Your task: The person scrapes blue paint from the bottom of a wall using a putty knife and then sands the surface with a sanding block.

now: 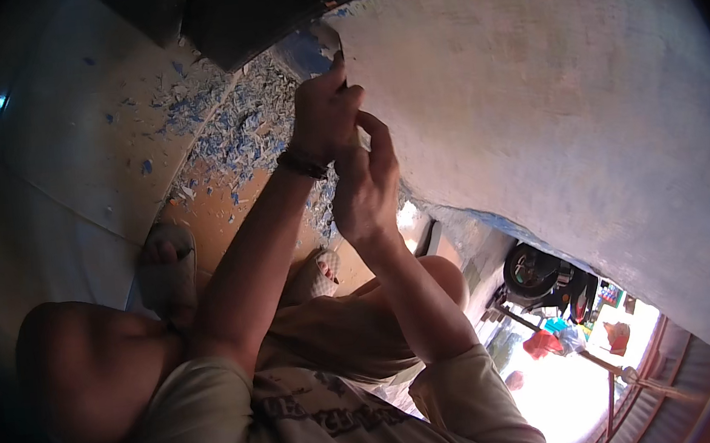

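My left hand [325, 112], with a dark bracelet at its wrist, is closed around a thin dark scraper [343, 62], whose tip points up along the wall. Most of the tool is hidden by my fingers. Just below it, my right hand [366, 182] is curled with its fingers against the left one; a pale bit between them looks like the handle's end. Both hands are at the edge of a whitish wall [531, 93] with worn, patchy paint. Near the scraper's tip is a patch of bluish, partly bared surface [308, 48].
Blue and white paint flakes [240, 134] are heaped over the tiled floor [218, 222] at the wall's foot. A dark piece of furniture [258, 13] stands at the top. My slippered feet [316, 276] are close below the flakes. A motorbike [540, 276] is beyond, by a bright opening.
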Demonstrator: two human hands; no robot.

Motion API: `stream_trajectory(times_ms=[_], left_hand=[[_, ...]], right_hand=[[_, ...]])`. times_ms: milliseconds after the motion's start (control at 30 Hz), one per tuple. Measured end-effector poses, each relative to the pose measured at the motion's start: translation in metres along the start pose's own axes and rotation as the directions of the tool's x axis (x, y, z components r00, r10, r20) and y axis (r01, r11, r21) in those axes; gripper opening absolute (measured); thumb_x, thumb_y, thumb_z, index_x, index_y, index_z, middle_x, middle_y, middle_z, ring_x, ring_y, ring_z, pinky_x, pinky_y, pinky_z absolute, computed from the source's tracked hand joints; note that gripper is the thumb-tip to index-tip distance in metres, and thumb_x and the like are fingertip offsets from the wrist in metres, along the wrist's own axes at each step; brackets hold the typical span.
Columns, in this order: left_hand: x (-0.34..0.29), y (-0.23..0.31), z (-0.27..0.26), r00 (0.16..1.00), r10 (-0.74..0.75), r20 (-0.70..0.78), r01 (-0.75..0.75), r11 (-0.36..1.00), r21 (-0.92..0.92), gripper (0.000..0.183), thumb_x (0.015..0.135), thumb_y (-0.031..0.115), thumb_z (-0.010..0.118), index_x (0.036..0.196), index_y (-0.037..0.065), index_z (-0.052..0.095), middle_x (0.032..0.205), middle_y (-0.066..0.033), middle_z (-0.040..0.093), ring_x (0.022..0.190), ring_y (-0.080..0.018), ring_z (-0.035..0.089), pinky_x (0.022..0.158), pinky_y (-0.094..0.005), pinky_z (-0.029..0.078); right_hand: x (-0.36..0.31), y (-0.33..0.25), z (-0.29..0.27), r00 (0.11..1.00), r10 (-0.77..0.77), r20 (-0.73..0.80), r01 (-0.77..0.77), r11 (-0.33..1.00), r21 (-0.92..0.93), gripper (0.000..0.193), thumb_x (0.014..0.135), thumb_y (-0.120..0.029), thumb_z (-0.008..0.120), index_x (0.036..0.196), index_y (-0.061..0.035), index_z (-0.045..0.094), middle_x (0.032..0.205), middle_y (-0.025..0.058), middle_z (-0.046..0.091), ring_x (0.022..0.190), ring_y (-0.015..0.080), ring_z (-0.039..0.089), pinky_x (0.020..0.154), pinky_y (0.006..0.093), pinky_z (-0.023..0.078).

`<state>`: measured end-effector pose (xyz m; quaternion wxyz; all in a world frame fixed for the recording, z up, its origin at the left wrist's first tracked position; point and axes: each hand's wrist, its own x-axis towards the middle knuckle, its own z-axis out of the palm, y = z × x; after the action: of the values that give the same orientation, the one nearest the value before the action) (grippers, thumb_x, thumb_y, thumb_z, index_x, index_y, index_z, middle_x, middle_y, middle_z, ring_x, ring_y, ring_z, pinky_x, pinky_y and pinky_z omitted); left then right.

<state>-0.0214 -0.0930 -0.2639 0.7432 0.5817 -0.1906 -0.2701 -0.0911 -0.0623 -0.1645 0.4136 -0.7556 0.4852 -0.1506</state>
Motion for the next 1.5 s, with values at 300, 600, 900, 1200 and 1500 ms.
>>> stream_trajectory(times_ms=[300,600,900,1200,1500], left_hand=[[0.008,-0.017,-0.007,0.983,0.181,-0.013,-0.178,0.978,0.110,0.012,0.076,0.011,0.055,0.074,-0.002,0.054,0.059,-0.0152,0.055,0.052,-0.0194,0.053,0.052,-0.0338,0.043],[0.007,-0.018,-0.009,0.983,0.182,-0.013,-0.181,0.981,0.066,0.013,0.074,0.012,0.056,0.077,-0.001,0.054,0.059,-0.0175,0.053,0.052,-0.0230,0.053,0.052,-0.0362,0.042],[0.004,-0.013,-0.005,0.970,0.239,0.035,-0.241,0.968,0.068,0.019,0.075,0.013,0.058,0.065,0.000,0.048,0.053,-0.0177,0.046,0.052,-0.0385,0.051,0.049,-0.0414,0.040],[0.014,-0.033,-0.017,0.999,0.042,0.008,-0.043,0.997,0.067,0.015,0.077,0.013,0.055,0.073,-0.002,0.054,0.059,-0.0179,0.052,0.051,-0.0292,0.052,0.051,-0.0374,0.042],[0.016,-0.037,-0.019,0.930,0.338,0.147,-0.368,0.824,0.431,0.025,0.072,0.019,0.060,0.062,0.000,0.049,0.057,-0.0185,0.049,0.056,-0.0386,0.054,0.053,-0.0438,0.043]], right_hand=[[0.012,0.017,0.013,0.998,-0.052,-0.028,0.051,0.998,-0.029,0.042,0.091,-0.022,0.038,0.118,0.0084,0.048,0.088,0.0181,0.063,0.077,0.0198,0.059,0.069,0.0304,0.047],[0.011,0.006,0.011,0.996,0.082,0.028,-0.080,0.994,-0.071,0.045,0.091,-0.025,0.041,0.120,0.0089,0.048,0.097,0.0291,0.062,0.091,0.0340,0.062,0.081,0.0376,0.046],[0.016,0.022,0.011,0.993,-0.114,0.002,0.111,0.967,-0.231,0.041,0.090,-0.022,0.043,0.121,0.0046,0.047,0.102,0.0323,0.059,0.099,0.0437,0.058,0.086,0.0434,0.046],[0.021,0.012,0.020,0.999,0.037,0.006,-0.035,0.986,-0.166,0.042,0.093,-0.025,0.041,0.117,0.0078,0.051,0.099,0.0298,0.062,0.096,0.0348,0.062,0.084,0.0379,0.046],[0.024,0.020,0.020,0.987,0.159,0.015,-0.158,0.987,-0.043,0.044,0.090,-0.024,0.039,0.120,0.0066,0.050,0.092,0.0195,0.061,0.085,0.0188,0.058,0.078,0.0303,0.047]])
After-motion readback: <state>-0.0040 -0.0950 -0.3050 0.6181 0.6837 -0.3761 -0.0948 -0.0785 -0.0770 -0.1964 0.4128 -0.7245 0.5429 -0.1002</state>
